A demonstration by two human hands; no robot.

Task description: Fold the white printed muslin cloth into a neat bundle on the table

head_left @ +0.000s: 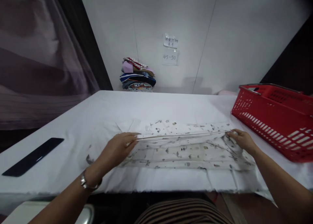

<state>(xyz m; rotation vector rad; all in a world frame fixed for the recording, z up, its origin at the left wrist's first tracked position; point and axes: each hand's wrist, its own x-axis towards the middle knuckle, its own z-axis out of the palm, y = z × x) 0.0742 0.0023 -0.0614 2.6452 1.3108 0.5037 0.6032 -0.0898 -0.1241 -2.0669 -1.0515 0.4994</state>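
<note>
A white cloth with small grey and yellowish printed figures (178,154) is spread across the table in front of me, partly folded over itself. My left hand (121,147) pinches one end of a raised fold, and a metal band circles that wrist. At the fold's other end, my right hand (241,139) grips it between thumb and fingers. Between the two hands the folded edge is stretched nearly straight, slightly above the layers below. Whether the cloth is a garment or a plain sheet I cannot tell.
A red plastic basket (274,119) stands at the right of the white-covered table (176,103). A dark flat strip (33,157) lies at the left. Folded clothes (138,76) are stacked at the back, by a wall with paper notes (170,57). A curtain (36,54) hangs on the left.
</note>
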